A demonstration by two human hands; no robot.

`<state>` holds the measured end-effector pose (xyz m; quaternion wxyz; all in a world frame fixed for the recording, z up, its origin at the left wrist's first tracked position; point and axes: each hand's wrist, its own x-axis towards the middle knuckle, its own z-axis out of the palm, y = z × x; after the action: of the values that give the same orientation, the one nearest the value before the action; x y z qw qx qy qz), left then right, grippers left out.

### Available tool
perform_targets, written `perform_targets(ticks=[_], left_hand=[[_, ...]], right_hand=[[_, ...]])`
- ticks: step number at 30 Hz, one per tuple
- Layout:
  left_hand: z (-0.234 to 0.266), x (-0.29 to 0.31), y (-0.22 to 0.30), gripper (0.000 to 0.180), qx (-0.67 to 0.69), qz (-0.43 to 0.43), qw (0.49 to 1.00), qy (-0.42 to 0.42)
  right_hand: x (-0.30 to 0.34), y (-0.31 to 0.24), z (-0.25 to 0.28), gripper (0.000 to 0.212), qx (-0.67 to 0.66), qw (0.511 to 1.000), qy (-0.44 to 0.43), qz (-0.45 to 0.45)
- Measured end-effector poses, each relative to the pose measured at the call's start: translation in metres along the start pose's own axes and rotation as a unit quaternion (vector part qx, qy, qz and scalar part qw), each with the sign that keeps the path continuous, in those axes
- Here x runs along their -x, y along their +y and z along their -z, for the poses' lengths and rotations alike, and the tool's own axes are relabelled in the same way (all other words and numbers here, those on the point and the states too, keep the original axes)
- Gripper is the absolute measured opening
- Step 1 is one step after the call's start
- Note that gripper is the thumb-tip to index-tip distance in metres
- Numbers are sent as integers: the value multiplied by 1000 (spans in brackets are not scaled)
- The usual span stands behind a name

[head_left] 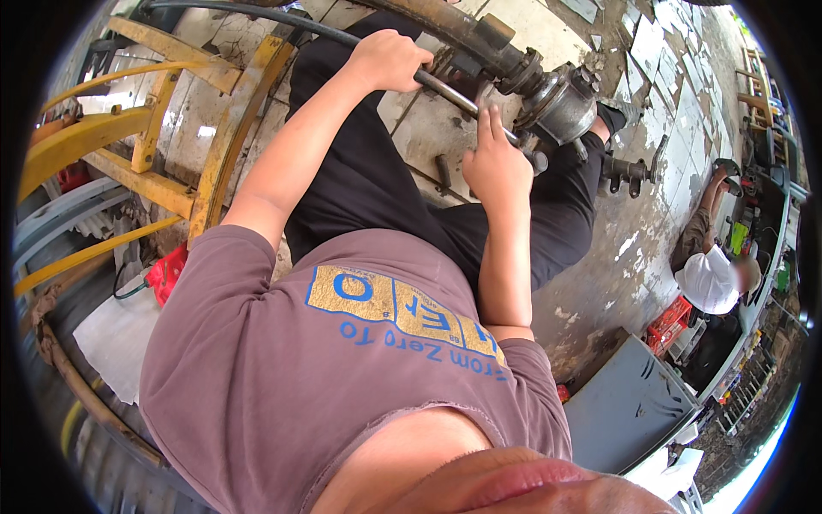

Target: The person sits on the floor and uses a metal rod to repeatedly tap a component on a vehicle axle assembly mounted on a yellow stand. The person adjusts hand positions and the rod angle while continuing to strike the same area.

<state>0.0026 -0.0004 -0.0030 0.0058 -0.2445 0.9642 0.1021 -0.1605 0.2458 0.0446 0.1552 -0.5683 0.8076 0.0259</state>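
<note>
My left hand is wrapped around a long metal bar, whose dark outer length runs off to the upper left. Farther along, my right hand holds the same bar close to its rounded end, with two fingers stretched across it. That end meets a greasy round metal housing, which looks like a differential on an axle. A thick rusty tube joins the housing from the upper left. My legs straddle the area below the bar. Where the bar's end seats against the housing is partly hidden.
A yellow metal frame stands at my left, near a red object. Another metal part lies beyond my right knee. A grey cabinet and a red crate are at right, with another person crouching there.
</note>
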Motion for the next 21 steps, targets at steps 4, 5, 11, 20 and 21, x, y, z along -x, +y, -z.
perform_targets(ticks=[4,5,11,20,21], left_hand=[[-8,1,-3,25,-10,-27,999,39],[-12,6,-2,22,-14,-41,998,54],[-6,2,-2,28,0,-19,999,28],[-1,1,0,30,-5,-8,1000,12],[-2,2,-1,30,-1,-11,1000,22]], right_hand=[[-7,-4,2,82,-16,1000,24,-2],[1,-5,4,82,-15,1000,11,-2],[-7,-2,-2,80,-14,1000,10,-12],[-7,-5,10,82,-23,999,-19,-16],[-8,-4,9,83,-27,999,-21,-17]])
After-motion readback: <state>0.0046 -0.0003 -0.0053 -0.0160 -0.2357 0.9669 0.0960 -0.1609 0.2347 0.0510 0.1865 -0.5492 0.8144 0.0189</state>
